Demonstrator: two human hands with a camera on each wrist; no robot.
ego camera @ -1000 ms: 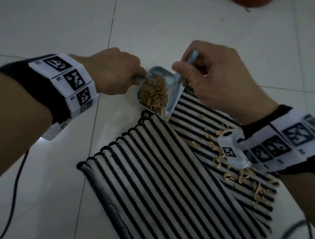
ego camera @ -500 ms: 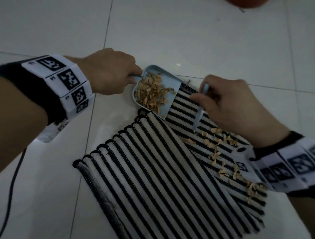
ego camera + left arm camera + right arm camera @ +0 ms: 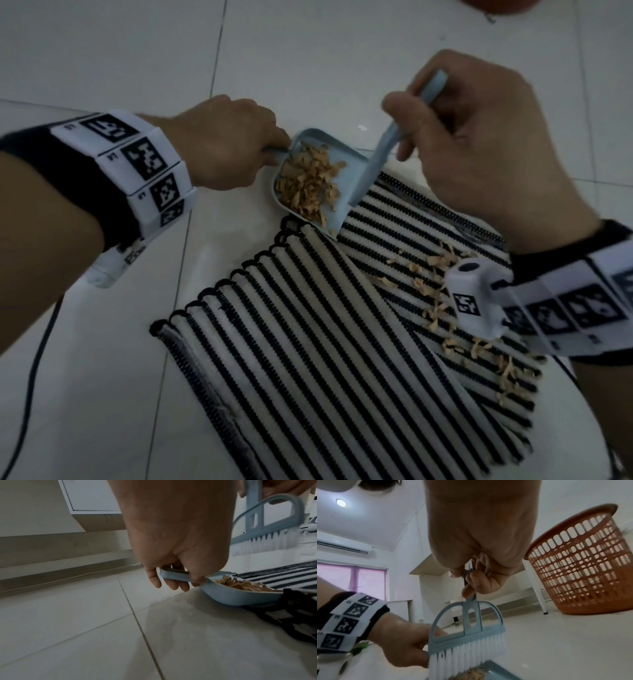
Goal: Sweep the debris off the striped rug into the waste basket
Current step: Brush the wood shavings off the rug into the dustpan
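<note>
Partway: our left hand point(image 3: 229, 144) grips the dustpan point(image 3: 318, 178) at the striped rug point(image 3: 308, 342) edge, right hand point(image 3: 479, 144) clamps the brush point(image 3: 467, 632); shavings point(image 3: 445, 308) remain on rug, orange waste basket point(image 3: 583, 566) beyond, unfilled.

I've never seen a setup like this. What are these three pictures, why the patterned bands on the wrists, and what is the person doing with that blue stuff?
No machine here: a person wears three cameras, one on the head and one on each wrist, with patterned white bands round the wrists. The head view looks down at both hands over a striped rug on a tiled floor. The left hand holds the handle of a blue dustpan heaped with tan debris. The right hand grips a small blue brush, its white bristles at the pan's mouth. More scraps lie on the rug. The right wrist view shows the orange waste basket standing nearby.
</note>
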